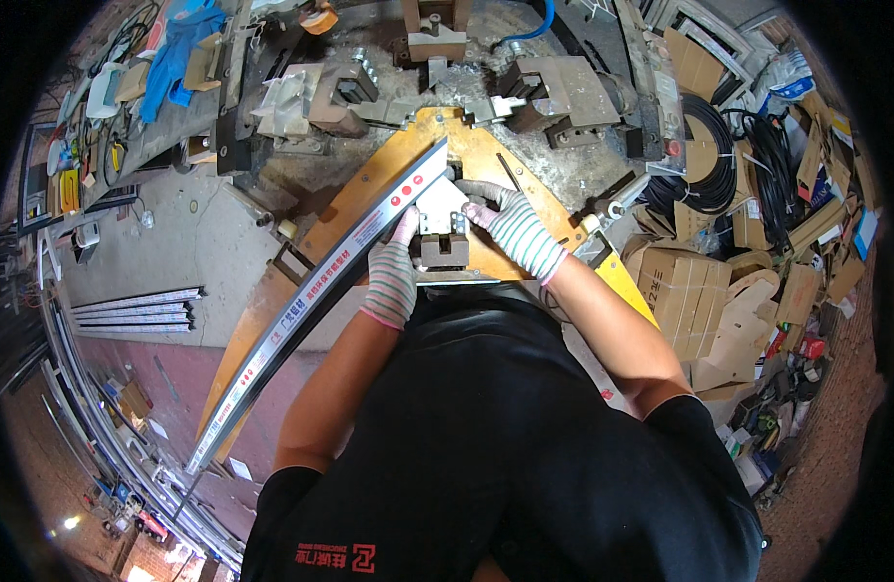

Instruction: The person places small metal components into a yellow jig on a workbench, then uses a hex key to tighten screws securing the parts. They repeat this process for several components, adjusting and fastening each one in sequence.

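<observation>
— What sort of place is this?

— A workshop with a grey concrete floor (190, 242), seen from above the person's head. In the middle stands a machine with a yellow wedge-shaped table (369, 189), its point aimed away from the person.

— And what is in hand?

— A long metal strip (316, 291), silver with a white film bearing red dots and print. It lies along the table's left edge, its far end up near the point, its near end running well past the table toward the lower left, out over the floor. Just beside its far end sits a small white corner piece (439, 204), touching the strip.

— The hands?

— Both wear striped knit gloves. The left hand (393, 272) rests against the strip, fingers stretched forward so the tips reach the white piece — flat, not clenched. The right hand (513, 228) comes in from the other side, fingers laid open on the top of the same piece. Whether either truly grips it, I cannot tell.

— What lies around that?

— Below the white piece, between the two hands, a brown metal block (444, 250). Beyond the table's point, heavy grey clamp heads (554, 92) dusted with shavings. On the right, a heap of cardboard boxes (699, 291) and coils of black cable (714, 155). On the left floor, a bundle of silver bars (137, 310), well apart from the machine.
</observation>
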`<action>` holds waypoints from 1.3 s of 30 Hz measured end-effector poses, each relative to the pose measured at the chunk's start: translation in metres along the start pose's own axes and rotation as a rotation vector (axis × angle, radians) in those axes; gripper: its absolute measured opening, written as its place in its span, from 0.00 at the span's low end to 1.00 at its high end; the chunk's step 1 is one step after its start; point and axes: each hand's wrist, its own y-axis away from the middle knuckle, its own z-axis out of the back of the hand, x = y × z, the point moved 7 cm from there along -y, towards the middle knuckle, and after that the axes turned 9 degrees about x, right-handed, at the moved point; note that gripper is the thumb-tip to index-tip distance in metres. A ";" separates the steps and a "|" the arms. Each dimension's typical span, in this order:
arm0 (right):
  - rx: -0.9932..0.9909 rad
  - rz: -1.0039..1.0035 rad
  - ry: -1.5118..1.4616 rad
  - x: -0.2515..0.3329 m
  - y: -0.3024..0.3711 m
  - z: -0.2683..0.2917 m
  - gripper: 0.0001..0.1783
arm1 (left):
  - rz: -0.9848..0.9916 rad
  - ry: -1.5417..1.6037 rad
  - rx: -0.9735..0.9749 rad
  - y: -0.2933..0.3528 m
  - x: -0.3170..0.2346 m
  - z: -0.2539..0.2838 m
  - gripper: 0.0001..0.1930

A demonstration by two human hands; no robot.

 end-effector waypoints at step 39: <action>0.038 -0.001 0.008 0.001 0.012 0.003 0.28 | -0.075 0.134 0.173 0.007 -0.002 -0.007 0.19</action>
